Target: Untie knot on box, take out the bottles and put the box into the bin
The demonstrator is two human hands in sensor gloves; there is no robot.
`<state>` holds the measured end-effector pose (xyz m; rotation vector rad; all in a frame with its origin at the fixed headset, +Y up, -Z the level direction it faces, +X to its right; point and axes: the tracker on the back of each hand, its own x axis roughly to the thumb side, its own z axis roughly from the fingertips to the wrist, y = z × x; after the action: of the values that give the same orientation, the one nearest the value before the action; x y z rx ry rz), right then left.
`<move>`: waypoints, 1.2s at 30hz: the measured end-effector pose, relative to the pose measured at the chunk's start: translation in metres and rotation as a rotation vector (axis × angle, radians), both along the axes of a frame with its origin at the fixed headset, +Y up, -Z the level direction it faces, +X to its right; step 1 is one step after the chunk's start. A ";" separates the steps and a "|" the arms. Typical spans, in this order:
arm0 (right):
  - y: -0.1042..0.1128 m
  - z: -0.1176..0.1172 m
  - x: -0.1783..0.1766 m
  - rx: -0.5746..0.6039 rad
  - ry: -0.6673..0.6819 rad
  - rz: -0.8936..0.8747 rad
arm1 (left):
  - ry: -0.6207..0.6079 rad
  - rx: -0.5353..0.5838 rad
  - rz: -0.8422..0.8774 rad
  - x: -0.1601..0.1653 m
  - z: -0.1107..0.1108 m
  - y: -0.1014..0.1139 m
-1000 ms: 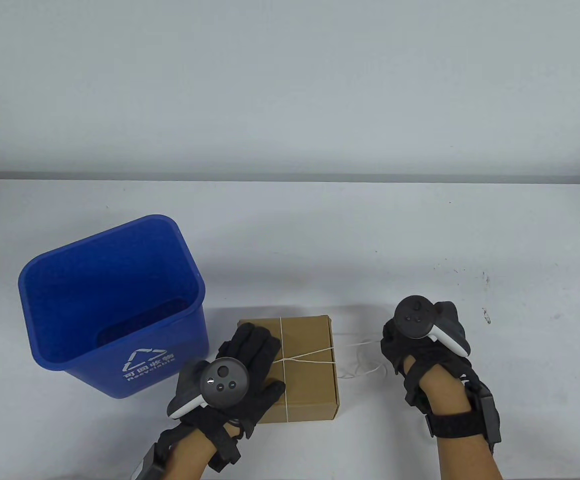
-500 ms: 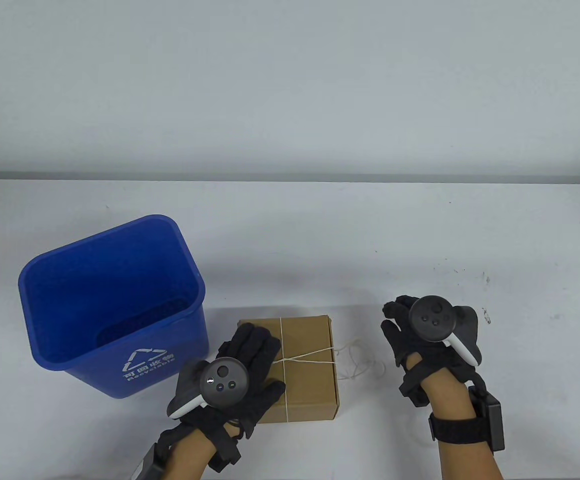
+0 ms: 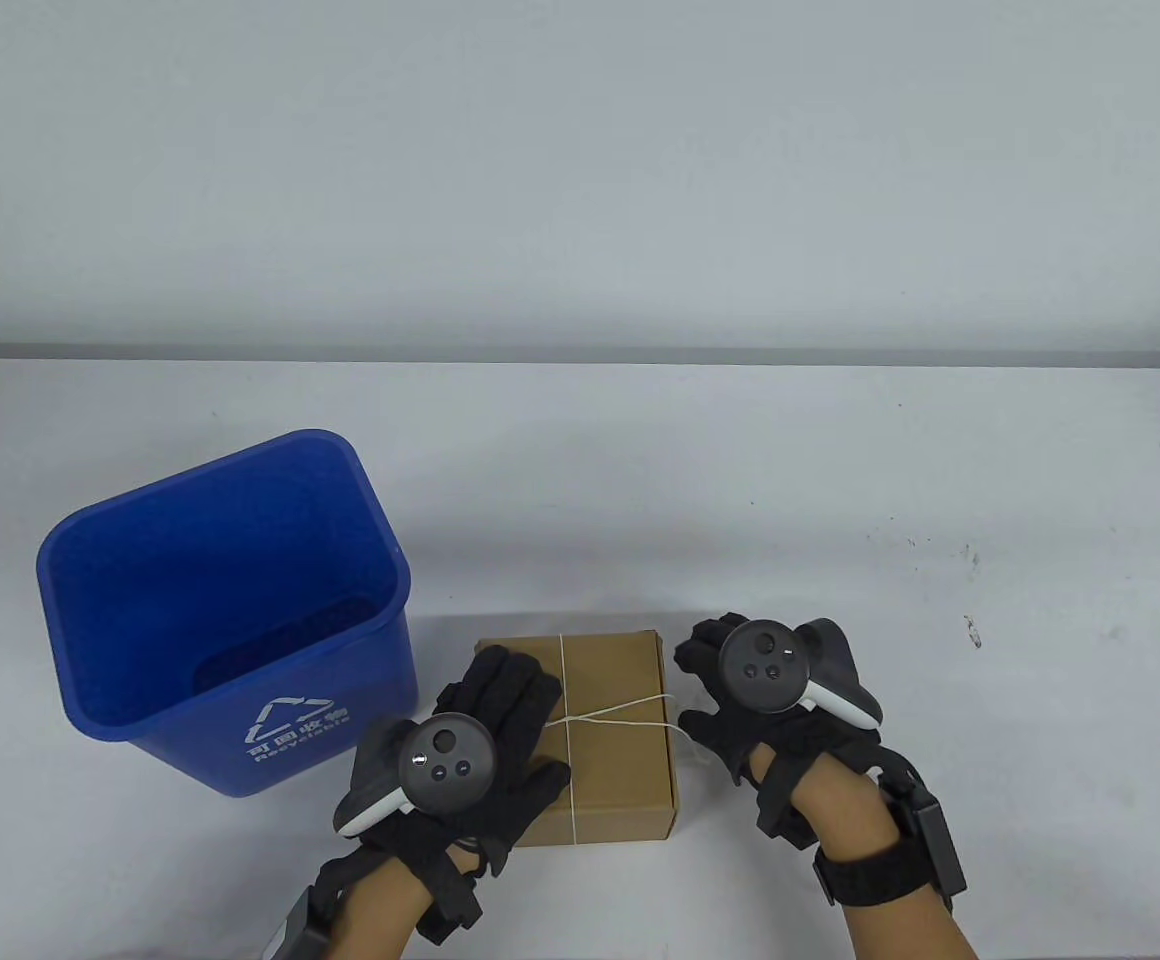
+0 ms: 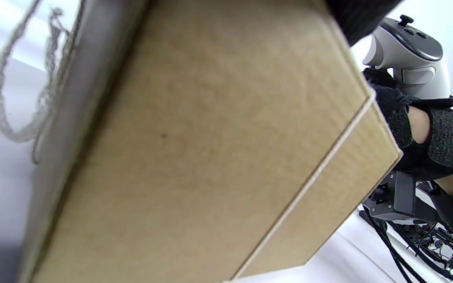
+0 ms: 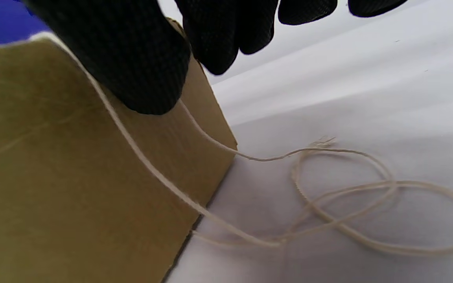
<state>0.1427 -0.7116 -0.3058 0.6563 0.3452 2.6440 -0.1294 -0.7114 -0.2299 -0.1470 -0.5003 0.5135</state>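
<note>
The blue bin [image 3: 225,615] stands just left of the brown box [image 3: 610,735]. The left hand [image 3: 485,745] lies flat on the box's left side, fingers straight. The right hand [image 3: 740,700] sits at the box's right edge, its thumb [image 5: 132,67] touching the string [image 5: 328,220] there; whether it pinches it, I cannot tell.

I see my left hand [image 3: 485,745] and right hand [image 3: 750,720] in black knit sensor gloves, each with a dark round-faced tracker on a white grip strapped to its back. Black fabric straps wrap both wrists, where dark boxy modules sit with thin black cables.
</note>
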 end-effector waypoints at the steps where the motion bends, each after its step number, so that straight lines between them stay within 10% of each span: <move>1: 0.001 0.000 0.000 0.012 0.003 -0.034 | 0.000 0.000 0.000 0.000 0.000 0.000; 36: -0.014 -0.017 0.032 0.022 -0.165 -0.008 | 0.000 -0.011 0.013 -0.001 -0.001 -0.001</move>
<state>0.1746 -0.7253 -0.3233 0.4406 0.2648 2.6751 -0.1308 -0.7124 -0.2307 -0.1543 -0.4991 0.5285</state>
